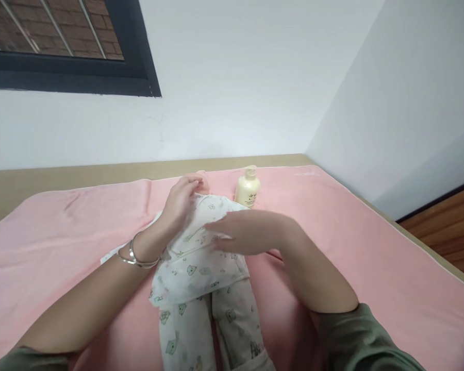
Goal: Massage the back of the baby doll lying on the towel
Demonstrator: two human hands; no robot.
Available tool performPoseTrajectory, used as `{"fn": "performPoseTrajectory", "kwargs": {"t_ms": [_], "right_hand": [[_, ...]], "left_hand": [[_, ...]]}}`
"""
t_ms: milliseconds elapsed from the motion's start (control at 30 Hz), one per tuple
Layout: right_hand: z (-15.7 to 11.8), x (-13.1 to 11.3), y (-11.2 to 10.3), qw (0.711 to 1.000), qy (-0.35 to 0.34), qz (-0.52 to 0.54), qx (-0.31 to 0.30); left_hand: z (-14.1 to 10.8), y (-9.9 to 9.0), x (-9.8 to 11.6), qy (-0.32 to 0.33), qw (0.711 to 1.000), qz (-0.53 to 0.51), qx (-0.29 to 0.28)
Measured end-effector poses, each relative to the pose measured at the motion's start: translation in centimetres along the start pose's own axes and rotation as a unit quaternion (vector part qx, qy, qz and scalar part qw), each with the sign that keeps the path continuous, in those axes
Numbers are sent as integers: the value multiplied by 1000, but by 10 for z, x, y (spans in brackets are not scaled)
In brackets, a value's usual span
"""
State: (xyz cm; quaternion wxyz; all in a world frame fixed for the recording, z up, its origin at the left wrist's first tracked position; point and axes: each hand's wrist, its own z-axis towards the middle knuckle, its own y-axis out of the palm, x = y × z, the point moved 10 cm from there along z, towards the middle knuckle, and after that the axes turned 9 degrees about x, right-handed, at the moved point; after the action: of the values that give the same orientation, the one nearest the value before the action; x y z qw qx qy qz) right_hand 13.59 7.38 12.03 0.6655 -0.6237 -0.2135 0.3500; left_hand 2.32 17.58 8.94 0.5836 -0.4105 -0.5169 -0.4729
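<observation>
A small white top (201, 263) printed with green bears lies above matching trousers (232, 314), both spread out on a pink sheet. They look worn by a small doll-like figure; a rounded pinkish part (203, 183) shows beyond the collar, mostly hidden by my left hand. My left hand (181, 198) rests along the top's upper left side, fingers stretched toward that part. Over the chest, my right hand (243, 232) has its fingers extended and blurred by motion, with nothing visible in them; whether it touches the cloth I cannot tell.
A pale yellow pump bottle (248, 188) stands just beyond my right hand. The pink sheet (351, 257) covers a surface with a wooden edge (81, 174) against the white wall. A dark-framed window (139, 72) is at upper left, wood panelling (448, 226) at right.
</observation>
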Motion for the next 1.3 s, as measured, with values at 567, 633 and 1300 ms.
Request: {"fn": "performPoseTrajectory", "kwargs": {"t_ms": [567,633,1300], "right_hand": [[16,120,-52,939,247,-105,213],[22,117,-47,940,233,-125,214],[36,115,-32,895,317,-254,185]], "left_hand": [[15,130,26,-182,944,-191,-197],[16,132,27,-190,940,-206,-194],[-24,33,32,-215,936,-200,-192]]}}
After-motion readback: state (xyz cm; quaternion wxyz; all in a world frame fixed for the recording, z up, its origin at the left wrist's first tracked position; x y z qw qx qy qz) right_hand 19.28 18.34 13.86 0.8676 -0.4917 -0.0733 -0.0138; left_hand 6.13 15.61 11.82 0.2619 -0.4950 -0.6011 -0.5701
